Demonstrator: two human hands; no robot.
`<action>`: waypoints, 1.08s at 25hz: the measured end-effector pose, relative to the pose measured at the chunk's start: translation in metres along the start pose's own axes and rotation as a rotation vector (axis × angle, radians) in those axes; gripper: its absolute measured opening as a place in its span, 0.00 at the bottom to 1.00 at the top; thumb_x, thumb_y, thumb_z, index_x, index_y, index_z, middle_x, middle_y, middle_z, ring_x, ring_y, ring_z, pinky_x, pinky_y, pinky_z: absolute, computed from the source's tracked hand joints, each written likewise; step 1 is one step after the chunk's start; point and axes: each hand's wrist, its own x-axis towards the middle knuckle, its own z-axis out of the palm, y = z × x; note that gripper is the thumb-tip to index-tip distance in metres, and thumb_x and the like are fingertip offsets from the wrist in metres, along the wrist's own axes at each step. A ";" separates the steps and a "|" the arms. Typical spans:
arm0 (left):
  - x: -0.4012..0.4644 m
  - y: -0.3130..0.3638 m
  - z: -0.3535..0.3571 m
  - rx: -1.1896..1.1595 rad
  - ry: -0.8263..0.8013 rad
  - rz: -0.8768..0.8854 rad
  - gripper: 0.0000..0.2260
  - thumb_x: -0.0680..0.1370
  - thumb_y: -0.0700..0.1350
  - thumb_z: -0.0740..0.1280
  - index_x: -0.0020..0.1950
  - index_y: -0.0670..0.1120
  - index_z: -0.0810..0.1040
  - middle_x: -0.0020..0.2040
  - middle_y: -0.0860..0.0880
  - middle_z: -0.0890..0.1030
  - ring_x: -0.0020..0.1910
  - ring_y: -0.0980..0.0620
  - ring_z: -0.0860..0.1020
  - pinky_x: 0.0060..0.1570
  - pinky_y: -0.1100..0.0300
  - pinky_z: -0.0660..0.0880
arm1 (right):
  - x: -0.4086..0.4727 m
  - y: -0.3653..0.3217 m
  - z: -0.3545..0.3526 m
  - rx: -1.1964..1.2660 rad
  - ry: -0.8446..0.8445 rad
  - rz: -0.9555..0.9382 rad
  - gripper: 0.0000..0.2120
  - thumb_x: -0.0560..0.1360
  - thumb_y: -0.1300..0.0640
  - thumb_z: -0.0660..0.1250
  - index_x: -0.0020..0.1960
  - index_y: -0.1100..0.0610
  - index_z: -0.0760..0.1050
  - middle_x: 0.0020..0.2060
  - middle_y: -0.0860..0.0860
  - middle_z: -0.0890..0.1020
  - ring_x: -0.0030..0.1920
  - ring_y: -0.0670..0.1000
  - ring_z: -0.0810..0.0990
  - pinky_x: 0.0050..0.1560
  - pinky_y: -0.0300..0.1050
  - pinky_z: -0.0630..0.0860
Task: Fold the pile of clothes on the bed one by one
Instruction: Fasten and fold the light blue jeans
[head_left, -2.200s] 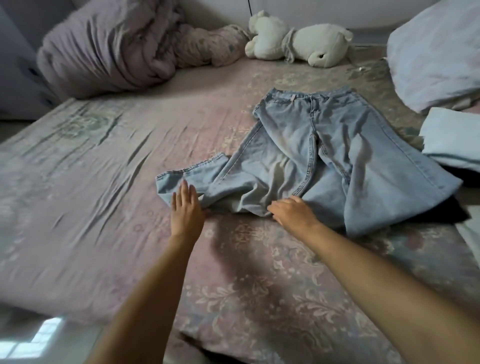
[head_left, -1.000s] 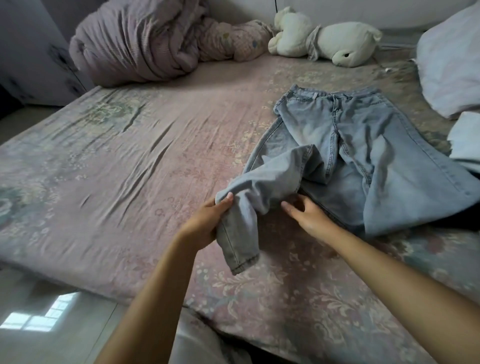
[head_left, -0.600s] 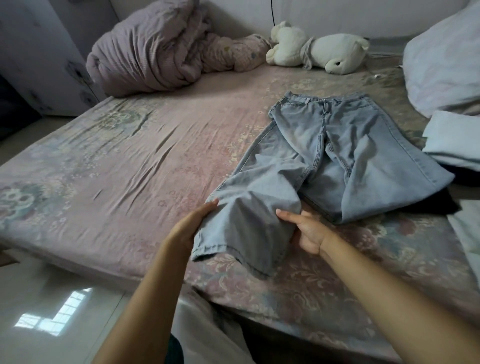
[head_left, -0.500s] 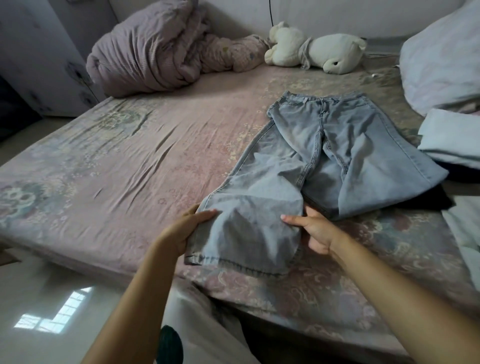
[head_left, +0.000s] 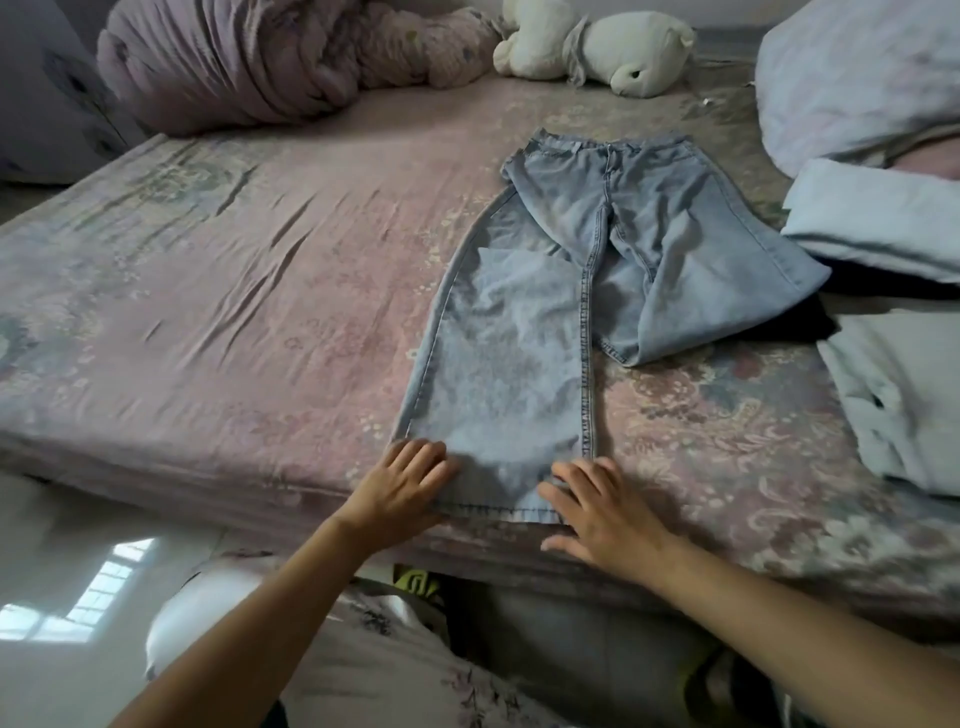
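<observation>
Our left hand (head_left: 402, 486) and right hand (head_left: 602, 512) press flat on the light-blue denim jeans (head_left: 524, 358), folded pale-blue clothes (head_left: 878, 228) at frame right, on the floral pink bed (head_left: 234, 312).

No text, label, brand or number can be read anywhere in the view. The jeans (head_left: 524, 332) show a small patch at the waistband at about 12 o'clock, but it is too blurred to make out. The bed sheet (head_left: 234, 291) carries only a floral pattern.
</observation>
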 end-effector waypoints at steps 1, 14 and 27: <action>-0.003 -0.002 0.001 -0.008 -0.013 0.012 0.25 0.72 0.60 0.64 0.60 0.43 0.72 0.53 0.44 0.75 0.50 0.43 0.76 0.52 0.52 0.68 | -0.001 -0.001 0.002 -0.022 -0.062 0.028 0.30 0.65 0.35 0.67 0.58 0.54 0.71 0.56 0.55 0.73 0.56 0.56 0.72 0.56 0.54 0.69; 0.009 -0.008 -0.075 -1.045 0.098 -1.044 0.18 0.76 0.25 0.55 0.57 0.45 0.68 0.38 0.39 0.71 0.25 0.44 0.75 0.21 0.61 0.73 | 0.025 -0.034 -0.075 0.234 -0.254 0.411 0.08 0.76 0.60 0.61 0.53 0.61 0.73 0.52 0.56 0.74 0.45 0.59 0.78 0.38 0.46 0.70; -0.073 -0.064 -0.183 -1.072 0.289 -0.971 0.22 0.76 0.23 0.50 0.47 0.43 0.79 0.36 0.38 0.78 0.24 0.54 0.78 0.24 0.65 0.76 | 0.080 -0.114 -0.156 0.372 0.106 0.293 0.12 0.74 0.52 0.57 0.39 0.55 0.76 0.32 0.50 0.77 0.31 0.53 0.75 0.28 0.45 0.70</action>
